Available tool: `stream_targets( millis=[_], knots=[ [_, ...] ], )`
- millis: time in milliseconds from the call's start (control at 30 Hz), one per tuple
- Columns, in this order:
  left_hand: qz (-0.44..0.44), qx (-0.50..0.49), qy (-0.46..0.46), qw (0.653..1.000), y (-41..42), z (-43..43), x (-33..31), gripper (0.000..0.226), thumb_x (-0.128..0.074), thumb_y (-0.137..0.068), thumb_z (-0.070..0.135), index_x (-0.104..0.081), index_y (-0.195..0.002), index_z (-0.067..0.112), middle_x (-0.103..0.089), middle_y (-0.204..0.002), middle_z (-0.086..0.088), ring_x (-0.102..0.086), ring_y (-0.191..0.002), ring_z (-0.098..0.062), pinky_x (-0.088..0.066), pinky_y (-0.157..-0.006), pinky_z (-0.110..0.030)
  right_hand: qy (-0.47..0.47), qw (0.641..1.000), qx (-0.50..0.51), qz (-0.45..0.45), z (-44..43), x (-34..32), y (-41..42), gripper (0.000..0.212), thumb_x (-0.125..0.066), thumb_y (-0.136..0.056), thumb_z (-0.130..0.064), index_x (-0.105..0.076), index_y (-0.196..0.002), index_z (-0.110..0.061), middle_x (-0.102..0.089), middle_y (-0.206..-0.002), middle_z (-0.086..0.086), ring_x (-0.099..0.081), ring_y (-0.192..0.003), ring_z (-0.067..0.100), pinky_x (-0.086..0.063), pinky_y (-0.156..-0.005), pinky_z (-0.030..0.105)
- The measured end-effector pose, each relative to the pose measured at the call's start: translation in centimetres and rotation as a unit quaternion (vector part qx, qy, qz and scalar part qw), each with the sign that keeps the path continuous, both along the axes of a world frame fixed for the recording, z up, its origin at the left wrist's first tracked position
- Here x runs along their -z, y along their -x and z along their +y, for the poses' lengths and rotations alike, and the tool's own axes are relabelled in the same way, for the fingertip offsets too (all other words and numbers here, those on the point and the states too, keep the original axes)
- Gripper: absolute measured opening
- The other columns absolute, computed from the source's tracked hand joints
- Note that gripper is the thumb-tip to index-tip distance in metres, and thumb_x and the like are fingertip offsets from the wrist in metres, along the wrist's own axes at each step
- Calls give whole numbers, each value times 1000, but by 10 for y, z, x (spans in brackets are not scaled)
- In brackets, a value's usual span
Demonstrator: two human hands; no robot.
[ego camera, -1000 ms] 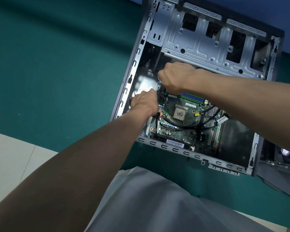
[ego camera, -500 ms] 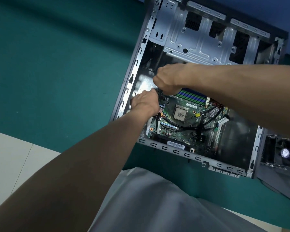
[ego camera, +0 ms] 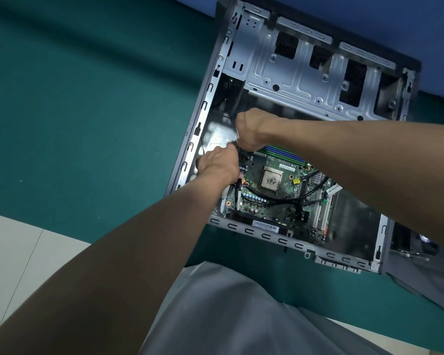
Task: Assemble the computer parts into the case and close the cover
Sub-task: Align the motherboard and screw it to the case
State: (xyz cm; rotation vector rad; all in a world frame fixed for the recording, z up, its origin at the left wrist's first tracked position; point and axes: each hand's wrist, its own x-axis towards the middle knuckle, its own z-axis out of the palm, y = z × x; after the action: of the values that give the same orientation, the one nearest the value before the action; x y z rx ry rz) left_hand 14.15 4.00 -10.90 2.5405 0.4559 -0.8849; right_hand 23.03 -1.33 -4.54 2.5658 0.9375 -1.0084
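Your left hand (ego camera: 218, 165) and right hand (ego camera: 251, 129) meet, knuckles up, at the far left corner of the motherboard (ego camera: 290, 185). Their fingers curl down out of sight, so whether they pinch a plug, a screw or nothing cannot be told. The board lies flat inside the open case (ego camera: 267, 237), which rests on its side on the green mat (ego camera: 87, 111). Treat the board as light, stiff and fragile: hold it by its edges, never by the bare processor socket (ego camera: 271, 179). Black cables (ego camera: 315, 191), likely soft and springy, loop across it. The drive cage (ego camera: 300, 73) beyond shows only bare metal and dark cut-outs
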Motion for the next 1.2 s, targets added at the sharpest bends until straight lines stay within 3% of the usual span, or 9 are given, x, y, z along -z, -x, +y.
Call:
stream_targets(
  millis=[133, 233, 400, 533, 667, 767, 933, 1067, 1200],
  knots=[
    [-4, 13, 3, 1000, 4, 1, 0, 59, -66, -92, 25, -35, -142, 14, -55, -89, 1, -55, -89, -19, -44, -84, -36, -24, 999, 40, -15, -9, -8, 14, 14, -47, -93, -12, -43, -82, -5, -43, -72, 7, -47, -61, 21, -39, -60, 30],
    [-17, 15, -18, 1000, 6, 2, -1, 40, -64, -93, 19, -45, -128, 16, -56, -82, 2, -52, -74, -15, -43, -70, -33, -78, 994, 68, -22, -36, -18, 27, 23, -42, -92, -5, -43, -69, -7, -49, -72, 6, -49, -59, 18, -40, -58, 32],
    [-49, 39, -32, 998, 4, -2, -15, 44, -68, -88, 19, -44, -125, 17, -63, -99, -4, -57, -86, -23, -40, -71, -33, -254, 944, 205, 49, -113, -53, 55, 23, -38, -102, -35, -46, -82, -25, -58, -66, -3, -52, -56, 9, -37, -51, 27],
    [-99, 72, -56, 991, -10, -26, -34, 31, -61, -91, 22, -52, -119, 14, -62, -115, -8, -59, -103, -26, -42, -75, -33, -408, 812, 413, 57, -188, -69, 81, 16, -37, -102, -29, -43, -87, -27, -60, -62, 0, -54, -52, 14, -46, -54, 35],
    [-136, 125, -8, 983, -14, -84, -43, 53, -56, -92, 49, -47, -129, 12, -53, -132, -14, -50, -118, -29, -46, -91, -42, -524, 642, 560, 20, -252, -65, 96, 11, -39, -103, -19, -42, -93, -21, -66, -68, 5, -59, -54, 18, -50, -53, 26],
    [-53, 132, 75, 987, -14, -121, -38, 66, -53, -86, 65, -50, -125, 12, -53, -135, -13, -47, -125, -32, -44, -101, -45, -521, 578, 628, -11, -282, -47, 106, 15, -43, -101, -12, -42, -88, -19, -65, -72, 6, -63, -59, 13, -56, -60, 28],
    [14, 81, 90, 993, -12, -160, -34, 94, -67, -75, 61, -32, -145, 9, -34, -152, -13, -35, -138, -31, -34, -112, -47, -410, 587, 696, -42, -312, -5, 128, 20, -55, -95, -12, -43, -80, -18, -65, -76, 11, -60, -65, 21, -49, -71, 47],
    [2, 47, 69, 996, -20, -167, -31, 41, -77, -80, 30, -50, -104, 10, -59, -110, -8, -57, -100, -26, -50, -93, -42, -363, 597, 714, -35, -318, 18, 134, 18, -59, -92, -17, -48, -79, -17, -60, -71, 5, -53, -68, 24, -41, -66, 35],
    [-24, 23, 54, 998, -25, -164, -33, 18, -59, -91, 8, -60, -109, 7, -65, -92, -8, -67, -80, -30, -59, -71, -42, -334, 633, 698, -35, -314, 29, 128, 19, -63, -88, -19, -52, -74, -16, -59, -71, 0, -51, -70, 22, -39, -68, 30]
  ],
)
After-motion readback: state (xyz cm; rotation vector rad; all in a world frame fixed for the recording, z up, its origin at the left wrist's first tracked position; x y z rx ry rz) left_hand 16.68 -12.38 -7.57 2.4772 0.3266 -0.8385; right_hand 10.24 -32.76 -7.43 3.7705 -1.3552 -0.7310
